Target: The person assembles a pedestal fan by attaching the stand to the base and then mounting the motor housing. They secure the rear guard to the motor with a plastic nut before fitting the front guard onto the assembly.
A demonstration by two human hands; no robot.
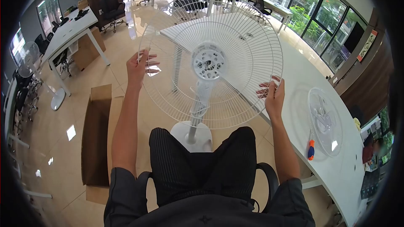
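Note:
A round white wire fan grille (248, 50) is held upright in front of me, with a perforated ring at its centre. My left hand (141, 67) grips its rim on the left, fingers curled through the wires. On the right side my right hand (274, 92) holds the same rim, thumb outside and fingers behind the wires. Behind the grille stands the white fan pole (201, 101), rising from a white base (191, 136) on the floor before my knees. The grille's centre overlaps the top of the pole in this view.
To my right, a white table (290, 113) bears another wire grille with clear fan blades (324, 120) and an orange-and-blue screwdriver (311, 150). An open cardboard box (97, 138) sits on the floor at left. Beyond it stands another fan (57, 98); desks and office chairs are farther back.

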